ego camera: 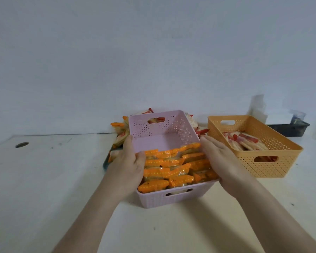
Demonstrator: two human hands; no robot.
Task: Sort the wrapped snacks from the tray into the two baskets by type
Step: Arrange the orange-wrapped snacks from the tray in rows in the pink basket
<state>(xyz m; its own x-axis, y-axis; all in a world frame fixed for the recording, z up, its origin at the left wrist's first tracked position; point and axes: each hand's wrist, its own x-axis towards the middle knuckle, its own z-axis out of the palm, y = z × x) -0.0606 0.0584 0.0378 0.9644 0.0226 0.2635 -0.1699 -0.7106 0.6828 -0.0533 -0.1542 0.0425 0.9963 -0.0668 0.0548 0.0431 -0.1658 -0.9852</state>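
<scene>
Our left hand [132,163] grips the pink basket's [150,128] left wall, thumb over the rim; our right hand [221,157] presses flat against its right wall. It rests on the desk [44,179]. Orange-wrapped snacks [173,167] are heaped at its near end, so we judge that tipping it could spill them. Unsorted snacks [120,137] lie behind it.

Legible text, labels and numbers in the head view: none.
The orange wrappers [171,167] in the pink basket [173,198] show only rows of pale dots. The red-and-white wrappers [244,141] in the orange basket [274,167] are too small and blurred for any lettering to be made out. No readable label, brand or number shows on either basket.
</scene>
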